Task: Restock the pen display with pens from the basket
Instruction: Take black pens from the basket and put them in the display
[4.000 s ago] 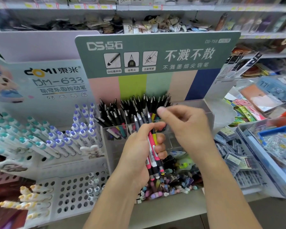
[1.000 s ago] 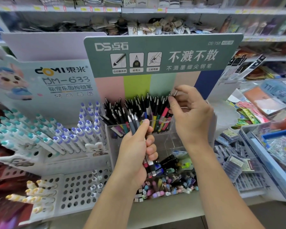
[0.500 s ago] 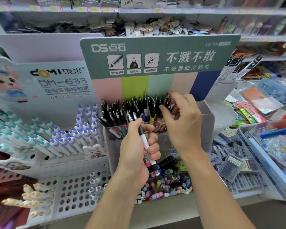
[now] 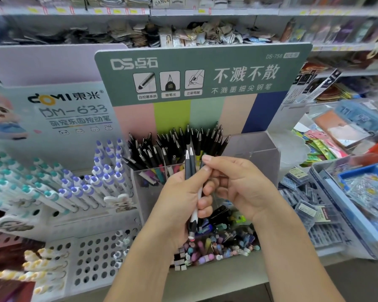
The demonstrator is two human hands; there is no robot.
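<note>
My left hand (image 4: 179,205) grips a small bunch of pens (image 4: 189,168) upright, dark tops up, a white barrel showing below my fingers. My right hand (image 4: 236,184) is close beside it, thumb and forefinger pinching the top of one pen in the bunch. Both hands hover in front of the clear acrylic pen display (image 4: 255,162), under a green header card (image 4: 205,73). Its left compartments hold several black-capped pens (image 4: 175,142); the right compartment looks bare. No basket is in view.
A white rack of blue- and teal-capped pens (image 4: 79,184) stands at left, with a perforated white holder (image 4: 92,258) below. A tray of small colourful items (image 4: 223,245) sits under my hands. Clear bins of packaged stationery (image 4: 347,192) crowd the right. Shelves run behind.
My right hand left the display's back row, where it had set a pen, and came back down to the bunch. The bunch in my left hand has grown smaller.
</note>
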